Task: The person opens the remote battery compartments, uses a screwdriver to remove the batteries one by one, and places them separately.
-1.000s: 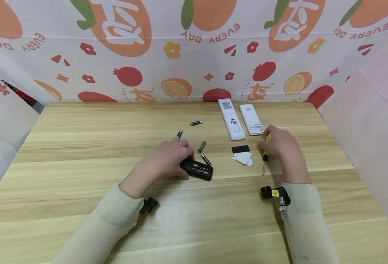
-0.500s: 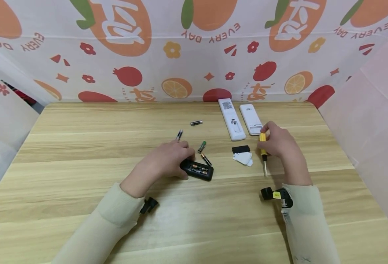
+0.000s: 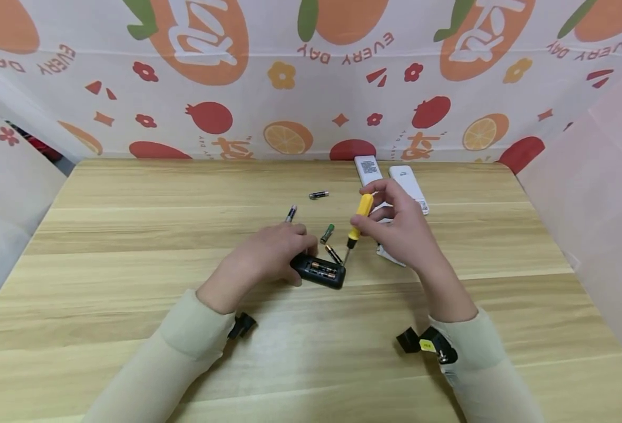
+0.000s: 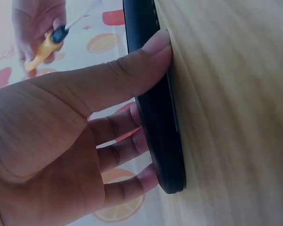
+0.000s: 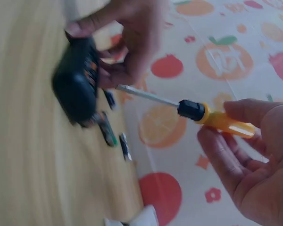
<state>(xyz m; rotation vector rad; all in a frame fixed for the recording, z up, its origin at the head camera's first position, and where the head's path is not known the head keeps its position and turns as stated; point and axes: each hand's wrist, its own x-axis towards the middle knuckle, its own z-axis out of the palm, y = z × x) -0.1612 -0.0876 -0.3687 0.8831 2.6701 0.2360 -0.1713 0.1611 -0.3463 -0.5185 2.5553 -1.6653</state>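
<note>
My left hand holds a black remote control flat on the table, with its thumb along the near side and fingers along the far side. The remote's back compartment is open and batteries lie in it. Between thumb and fingers my right hand grips a yellow-handled screwdriver. The tool's shaft slants down with its tip close to the remote's right end; whether they touch I cannot tell. In the right wrist view the screwdriver shaft points toward the remote.
Loose batteries lie beyond the remote: a green one, a black-and-copper one and two dark ones, one farther back. Two white remotes stay at the back right. A white cover piece shows partly under my right hand.
My right hand has carried the screwdriver leftward from beside the white remotes to the black remote's right end. My left hand stays on the remote. The head view has shifted slightly.
</note>
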